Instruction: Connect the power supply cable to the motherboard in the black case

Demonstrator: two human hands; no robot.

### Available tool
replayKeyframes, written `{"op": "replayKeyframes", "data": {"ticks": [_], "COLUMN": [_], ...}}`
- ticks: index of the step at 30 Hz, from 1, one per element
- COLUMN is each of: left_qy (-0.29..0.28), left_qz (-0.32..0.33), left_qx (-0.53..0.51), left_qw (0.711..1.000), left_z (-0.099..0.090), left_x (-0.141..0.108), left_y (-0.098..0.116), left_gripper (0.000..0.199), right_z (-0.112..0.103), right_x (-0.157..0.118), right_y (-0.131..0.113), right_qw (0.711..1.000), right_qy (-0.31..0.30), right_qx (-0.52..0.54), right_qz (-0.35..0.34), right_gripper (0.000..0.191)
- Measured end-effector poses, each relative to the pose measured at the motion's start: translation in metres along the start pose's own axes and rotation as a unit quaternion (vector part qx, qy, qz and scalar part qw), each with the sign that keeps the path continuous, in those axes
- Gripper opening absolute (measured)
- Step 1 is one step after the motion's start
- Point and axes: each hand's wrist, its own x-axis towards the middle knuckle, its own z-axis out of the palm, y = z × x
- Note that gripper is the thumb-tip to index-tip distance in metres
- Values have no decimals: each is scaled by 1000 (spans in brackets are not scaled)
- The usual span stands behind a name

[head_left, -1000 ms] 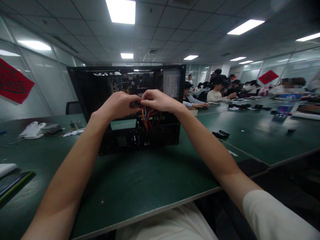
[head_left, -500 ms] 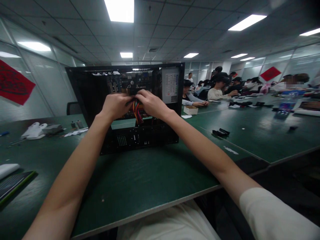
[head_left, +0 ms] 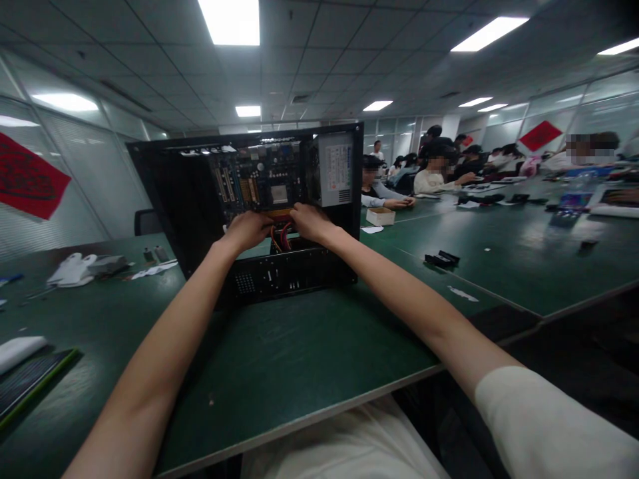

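Note:
An open black computer case stands on the green table, its inside facing me. The motherboard shows in it, with a silver heat sink, and the grey power supply is at upper right. Below the heat sink, my left hand and my right hand come together from either side, fingers bent inward. A bundle of red, orange and yellow cables curves up between them, and both hands pinch at it. The fingertips are partly hidden, and the cables' ends cannot be made out.
On the left lie a white plastic bag, a grey box and a green-edged object. To the right are a small black part, an open carton and a bottle. Several people sit beyond.
Both hands have moved down inside the case, uncovering the heat sink and board slots. The cable bundle, stretched upward before, now bends lower between them. The case stands in about the same place.

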Motion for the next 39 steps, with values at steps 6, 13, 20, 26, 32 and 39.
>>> {"op": "replayKeyframes", "data": {"ticks": [6,13,20,26,32,39], "left_qy": [-41,-107,-104,-96,-84,-60], "left_qz": [25,26,9,31,-4,6], "left_qx": [3,70,72,102,104,80], "left_qw": [999,992,992,990,991,995], "left_z": [13,12,10,9,12,18], "left_x": [6,16,16,21,21,22], "left_y": [5,15,17,24,26,20], "left_gripper": [43,43,41,42,40,42], "right_z": [4,5,10,8,10,15], "right_x": [0,1,3,0,2,16], "right_y": [-7,-4,-2,-3,-3,-1], "right_qw": [1000,999,998,998,998,990], "right_qy": [-13,-27,-29,-36,-47,-32], "right_qx": [9,27,35,33,30,10], "right_qz": [-19,-32,-37,-36,-43,-136], "right_gripper": [32,31,30,29,28,31]}}
